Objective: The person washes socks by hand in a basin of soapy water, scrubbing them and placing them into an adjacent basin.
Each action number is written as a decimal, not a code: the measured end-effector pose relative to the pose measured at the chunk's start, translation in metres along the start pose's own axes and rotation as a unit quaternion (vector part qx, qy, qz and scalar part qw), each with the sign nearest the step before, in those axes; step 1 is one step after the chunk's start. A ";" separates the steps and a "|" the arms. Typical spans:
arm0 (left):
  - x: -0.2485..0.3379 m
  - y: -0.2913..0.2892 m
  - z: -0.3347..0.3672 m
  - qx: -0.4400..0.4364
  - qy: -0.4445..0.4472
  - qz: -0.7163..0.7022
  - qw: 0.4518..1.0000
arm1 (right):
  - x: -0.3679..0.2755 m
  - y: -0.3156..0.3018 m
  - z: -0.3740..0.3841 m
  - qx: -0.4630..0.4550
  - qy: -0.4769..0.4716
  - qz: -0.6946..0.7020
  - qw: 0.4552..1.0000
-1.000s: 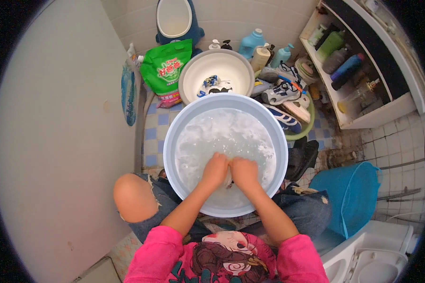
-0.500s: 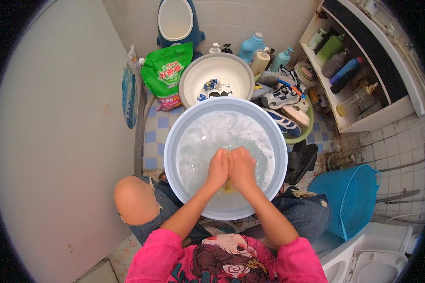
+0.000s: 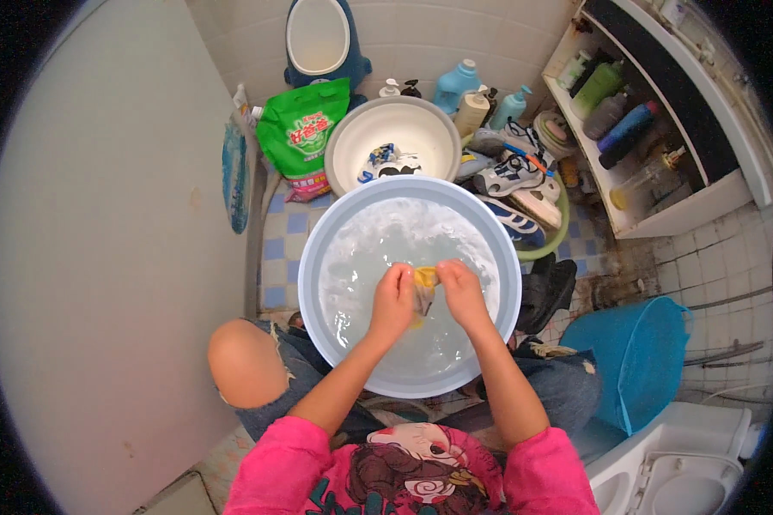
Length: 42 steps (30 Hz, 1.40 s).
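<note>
A light-blue basin (image 3: 311,326) of cloudy, sudsy water stands between my knees. Above the water, my left hand (image 3: 393,296) and my right hand (image 3: 462,292) are closed on opposite sides of a small yellow-and-grey cloth (image 3: 423,292). Its yellow edge is stretched between my fingers and the grey part hangs down. The cloth is sock-like in size, but its exact kind is not clear. Just beyond stands a white basin (image 3: 348,142), holding a small blue patterned cloth (image 3: 383,156) and a black-and-white piece (image 3: 402,169).
A green detergent bag (image 3: 305,137) leans at the back left, near pump bottles and a blue jug (image 3: 455,86). Shoes fill a green tub (image 3: 562,232) at right. A blue bucket (image 3: 627,360), a bottle shelf (image 3: 640,223) and a white door (image 3: 112,257) flank me.
My hands were pressed together around the cloth, mostly hiding it. They have now moved apart, with the cloth stretched between them. The suds have shifted on the water.
</note>
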State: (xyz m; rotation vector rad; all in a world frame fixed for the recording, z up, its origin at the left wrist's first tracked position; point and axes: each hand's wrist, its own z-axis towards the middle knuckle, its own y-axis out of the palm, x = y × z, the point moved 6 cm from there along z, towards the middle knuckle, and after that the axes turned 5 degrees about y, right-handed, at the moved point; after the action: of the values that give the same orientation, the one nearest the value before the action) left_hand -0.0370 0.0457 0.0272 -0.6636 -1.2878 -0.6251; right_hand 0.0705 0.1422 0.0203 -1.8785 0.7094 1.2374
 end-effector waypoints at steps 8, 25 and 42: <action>-0.002 0.002 -0.005 0.006 -0.013 0.004 1.000 | -0.075 0.030 -0.048 0.071 -0.303 -0.240 0.920; -0.012 0.006 -0.004 -0.030 -0.076 0.048 0.995 | -0.033 0.023 -0.031 0.067 -0.167 -0.218 0.959; -0.006 0.009 -0.006 -0.050 0.018 0.098 0.994 | -0.039 0.025 -0.034 0.067 -0.191 -0.173 0.964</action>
State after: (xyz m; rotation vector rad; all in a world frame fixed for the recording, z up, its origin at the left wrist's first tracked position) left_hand -0.0277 0.0473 0.0191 -0.8456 -1.1477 -0.5404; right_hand 0.0538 0.1016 0.0573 -1.5098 0.2373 1.2372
